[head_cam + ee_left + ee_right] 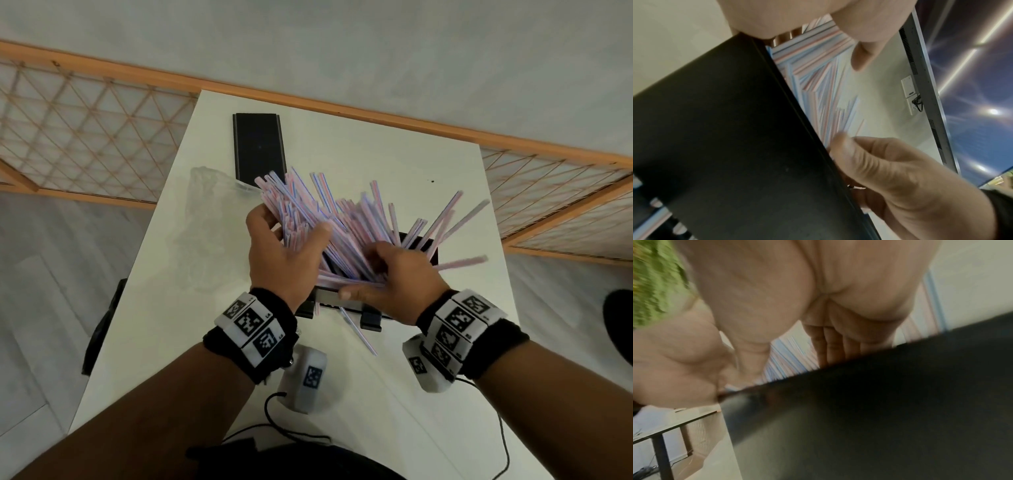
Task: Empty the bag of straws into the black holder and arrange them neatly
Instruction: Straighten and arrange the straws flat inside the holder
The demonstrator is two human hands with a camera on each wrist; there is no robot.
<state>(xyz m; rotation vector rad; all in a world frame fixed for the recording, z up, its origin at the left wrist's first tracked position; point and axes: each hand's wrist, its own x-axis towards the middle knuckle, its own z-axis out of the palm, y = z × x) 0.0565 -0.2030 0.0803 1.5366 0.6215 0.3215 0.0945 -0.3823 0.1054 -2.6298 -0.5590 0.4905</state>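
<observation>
Both hands gripping straws point(342, 219) splayed past black holder point(432, 251) rim, bare table point(376, 150) beyond

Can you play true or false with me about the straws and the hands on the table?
1. Both hands are holding straws. True: the left hand and the right hand grip them.
2. The straws stand neatly in the black holder. False: they stick out messily at many angles.
3. The plastic bag is full of straws. False: it lies flat and looks empty.
4. One straw lies on the white table. True.
</observation>
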